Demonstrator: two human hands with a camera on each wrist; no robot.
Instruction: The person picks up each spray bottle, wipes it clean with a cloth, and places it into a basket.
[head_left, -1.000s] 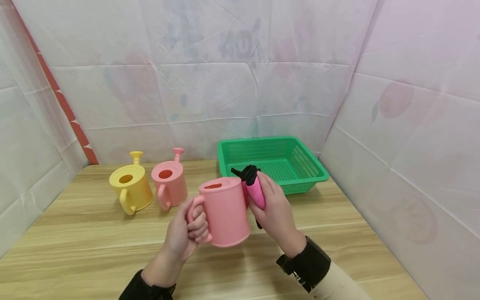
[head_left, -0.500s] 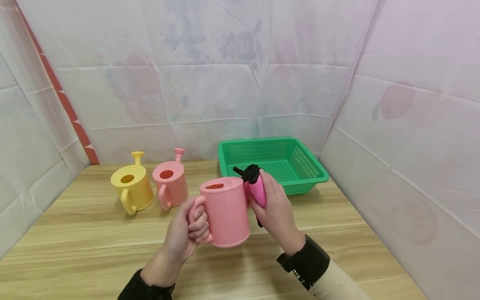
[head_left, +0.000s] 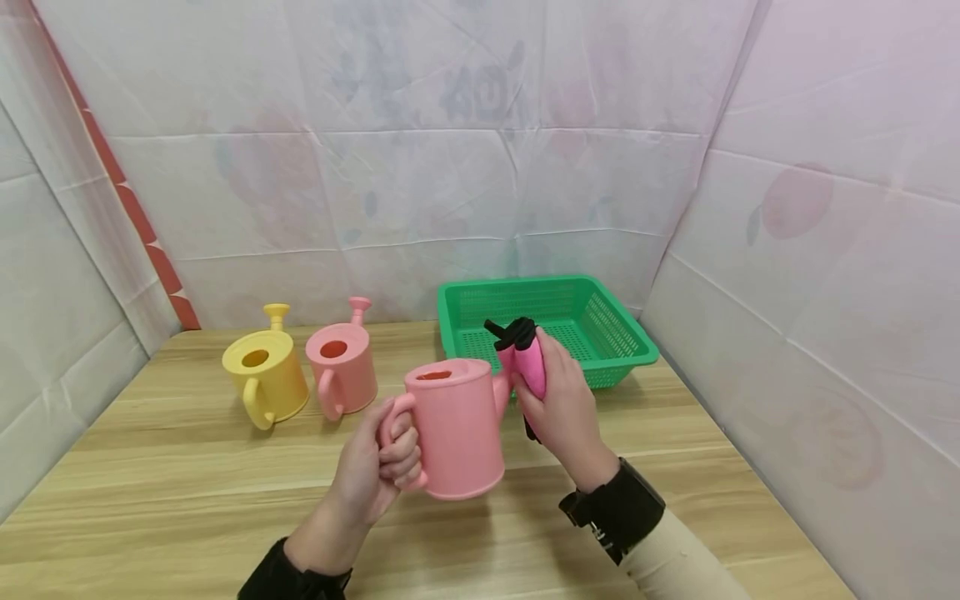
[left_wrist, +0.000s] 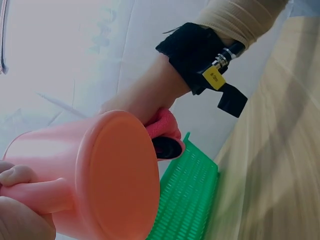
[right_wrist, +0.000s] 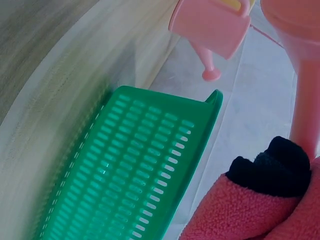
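Observation:
My left hand (head_left: pixel 378 467) grips the handle of a pink watering can (head_left: pixel 459 433), held upright above the table. The can's round base faces the left wrist view, where its wall (left_wrist: pixel 55 145) also shows. My right hand (head_left: pixel 562 408) holds a bunched, fuzzy pink cloth with black edging (head_left: pixel 531 367) at the can's spout (head_left: pixel 501 392). In the right wrist view the cloth (right_wrist: pixel 235 210) lies against the lower end of the visible spout (right_wrist: pixel 307 110). The spout's tip is hidden by the cloth and hand.
A yellow watering can (head_left: pixel 281 379) and a second pink watering can (head_left: pixel 352 371) stand at the back left of the wooden table (head_left: pixel 187 492). Behind my right hand is a green perforated basket (head_left: pixel 622 367). White printed sheets (head_left: pixel 420 192) enclose the table.
My right hand and the cloth have shifted right and slightly up, uncovering more of the spout. The held can has moved slightly right and down, still in my left hand.

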